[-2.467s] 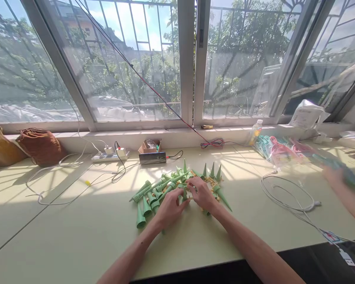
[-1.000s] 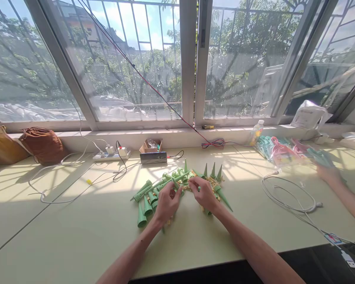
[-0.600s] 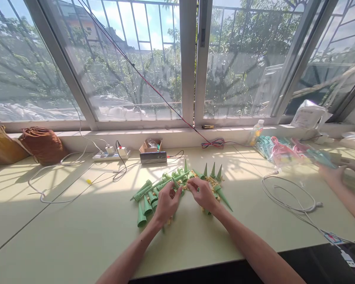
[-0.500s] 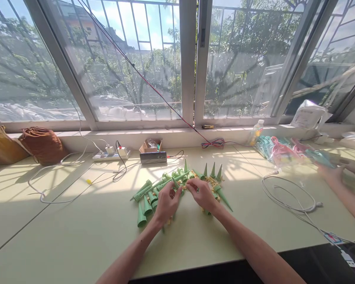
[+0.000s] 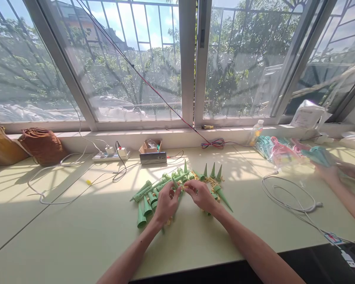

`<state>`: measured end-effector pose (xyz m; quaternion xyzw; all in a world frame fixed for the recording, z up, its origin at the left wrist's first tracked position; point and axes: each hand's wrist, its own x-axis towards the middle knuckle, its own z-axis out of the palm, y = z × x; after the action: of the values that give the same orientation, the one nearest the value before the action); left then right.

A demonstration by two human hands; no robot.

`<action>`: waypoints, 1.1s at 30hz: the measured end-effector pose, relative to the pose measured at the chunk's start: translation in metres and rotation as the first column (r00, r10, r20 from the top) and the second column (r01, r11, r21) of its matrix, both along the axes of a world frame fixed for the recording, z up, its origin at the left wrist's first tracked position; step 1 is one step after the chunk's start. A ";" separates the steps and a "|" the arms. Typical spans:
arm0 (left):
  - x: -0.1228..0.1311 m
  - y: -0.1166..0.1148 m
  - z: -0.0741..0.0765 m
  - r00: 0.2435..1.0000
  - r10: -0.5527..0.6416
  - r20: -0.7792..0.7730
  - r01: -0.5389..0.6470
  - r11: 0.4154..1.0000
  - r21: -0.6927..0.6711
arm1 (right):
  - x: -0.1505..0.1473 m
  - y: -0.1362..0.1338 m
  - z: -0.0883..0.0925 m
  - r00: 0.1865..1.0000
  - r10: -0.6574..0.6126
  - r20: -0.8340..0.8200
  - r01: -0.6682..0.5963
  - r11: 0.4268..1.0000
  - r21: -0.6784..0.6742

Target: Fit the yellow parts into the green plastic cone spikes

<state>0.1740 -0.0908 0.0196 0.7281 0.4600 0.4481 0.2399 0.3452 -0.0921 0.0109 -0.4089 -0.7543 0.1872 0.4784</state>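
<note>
My left hand (image 5: 167, 203) is closed around a green plastic spike, mostly hidden by the fingers. Just to its right, my right hand (image 5: 201, 195) pinches a small yellow piece (image 5: 183, 188) against the end of that spike. The fingertips of both hands nearly meet. Hollow green cone-shaped spikes (image 5: 141, 217) lie in a pile left of and behind my left hand. Several more stand on their wide ends, points up, such as the green cone (image 5: 213, 171) behind my right hand. Loose small yellow pieces (image 5: 212, 181) are scattered among them.
Beyond the pile are a black device (image 5: 153, 158), a small cardboard box (image 5: 150, 146) and a power strip (image 5: 111, 155). A white cable (image 5: 279, 201) lies coiled at right. Another person's hands (image 5: 331, 173) hold a teal item near bagged pink and teal things (image 5: 279, 150).
My right hand has moved slightly left, bringing the yellow piece up to the spike in my left hand. The other person's hands have shifted the teal item.
</note>
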 end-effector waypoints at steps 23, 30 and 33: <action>0.001 -0.001 0.001 0.997 -0.047 0.055 0.049 0.998 -0.045 | 0.000 -0.001 0.000 1.000 -0.007 0.027 0.008 0.999 -0.032; 0.000 0.001 -0.004 0.997 -0.045 0.058 0.048 0.998 -0.041 | 0.000 0.000 -0.001 0.999 0.027 -0.026 -0.028 0.999 -0.037; 0.000 0.001 -0.003 0.997 -0.046 0.059 0.049 0.998 -0.047 | 0.000 0.001 -0.001 1.000 0.027 -0.011 -0.027 0.999 -0.027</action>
<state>0.1735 -0.0897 0.0161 0.7195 0.4460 0.4519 0.2815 0.3455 -0.0914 0.0095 -0.4043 -0.7546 0.2060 0.4740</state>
